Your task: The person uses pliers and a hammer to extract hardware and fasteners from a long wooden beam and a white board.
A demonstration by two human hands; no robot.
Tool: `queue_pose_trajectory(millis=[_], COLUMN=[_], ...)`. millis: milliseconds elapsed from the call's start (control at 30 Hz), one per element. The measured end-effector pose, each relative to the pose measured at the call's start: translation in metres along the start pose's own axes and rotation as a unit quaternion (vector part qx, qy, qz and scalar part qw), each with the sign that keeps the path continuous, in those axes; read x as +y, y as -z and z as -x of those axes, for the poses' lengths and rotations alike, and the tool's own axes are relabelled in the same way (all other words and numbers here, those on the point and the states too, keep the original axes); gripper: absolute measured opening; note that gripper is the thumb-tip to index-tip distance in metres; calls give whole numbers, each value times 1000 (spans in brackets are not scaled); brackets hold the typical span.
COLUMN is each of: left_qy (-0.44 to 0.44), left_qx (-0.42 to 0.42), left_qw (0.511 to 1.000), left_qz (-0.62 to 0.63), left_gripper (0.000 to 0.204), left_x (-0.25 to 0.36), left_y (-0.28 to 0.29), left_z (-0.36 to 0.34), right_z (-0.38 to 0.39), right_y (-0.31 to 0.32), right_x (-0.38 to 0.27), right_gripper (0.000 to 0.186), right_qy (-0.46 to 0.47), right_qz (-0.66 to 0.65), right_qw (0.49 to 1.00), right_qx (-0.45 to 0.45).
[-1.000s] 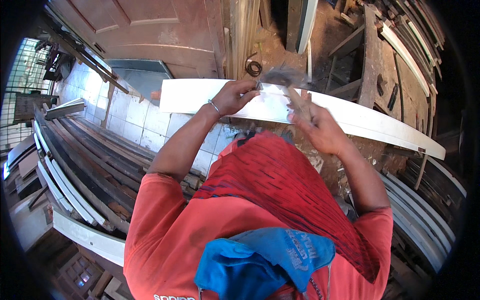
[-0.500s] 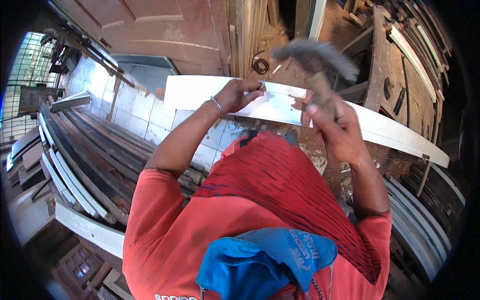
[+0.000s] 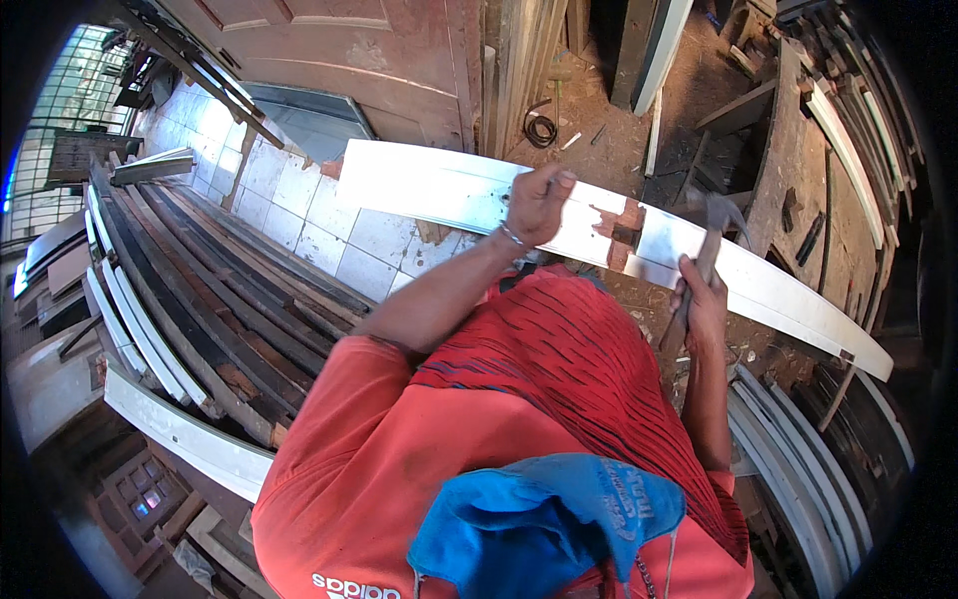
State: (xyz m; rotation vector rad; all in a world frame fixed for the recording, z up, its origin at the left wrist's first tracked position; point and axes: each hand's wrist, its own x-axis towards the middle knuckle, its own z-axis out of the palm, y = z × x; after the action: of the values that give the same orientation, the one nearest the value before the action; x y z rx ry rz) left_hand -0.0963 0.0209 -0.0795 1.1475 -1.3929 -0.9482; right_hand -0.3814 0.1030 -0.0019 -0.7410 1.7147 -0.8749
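A long white-painted board [image 3: 409, 180] lies crosswise in front of me, with a chipped patch of brown wood right of its middle. My left hand [image 3: 539, 208] is closed over the board just left of this patch; whatever its fingers may hold is too small or hidden to make out. My right hand [image 3: 701, 304] grips the wooden handle of a hammer [image 3: 711, 235], raised at the near side of the board to the right of the patch, its metal head upward and somewhat blurred.
Stacked timber [image 3: 200, 299] lies at lower left, pale lengths [image 3: 783, 464] at lower right. A panelled door [image 3: 379, 50] stands beyond the board. A wooden bench [image 3: 793, 150] with planks is at upper right. A black coil [image 3: 539, 128] lies on the dirty floor.
My left hand has moved rightward along the board and curled more. The hammer and my right hand, earlier higher over the chipped patch, have shifted right and nearer my body. The view has shifted slightly.
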Motion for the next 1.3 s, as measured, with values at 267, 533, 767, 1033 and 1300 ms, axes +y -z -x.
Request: queue_pose_trajectory(millis=[267, 533, 767, 1033, 1300], left_qy=[-136, -116, 20, 91, 85], left_qx=[-22, -185, 81, 128, 112], left_qw=[966, 911, 993, 982, 990], left_qz=[-218, -350, -85, 102, 25], left_gripper=[36, 23, 24, 14, 15], left_x=[-21, -21, 13, -3, -11], left_y=[-69, 67, 130, 93, 86], left_z=[-2, -18, -32, 12, 29], right_z=[-11, -18, -17, -1, 24], right_y=[42, 28, -8, -41, -67], right_x=[15, 1, -4, -22, -51], right_gripper=[35, 28, 27, 28, 28], right_qy=[-62, -27, -17, 30, 70], right_qz=[-41, -34, -25, 30, 59], right_qw=[994, 999, 999, 994, 983], right_qx=[81, 25, -41, -97, -160])
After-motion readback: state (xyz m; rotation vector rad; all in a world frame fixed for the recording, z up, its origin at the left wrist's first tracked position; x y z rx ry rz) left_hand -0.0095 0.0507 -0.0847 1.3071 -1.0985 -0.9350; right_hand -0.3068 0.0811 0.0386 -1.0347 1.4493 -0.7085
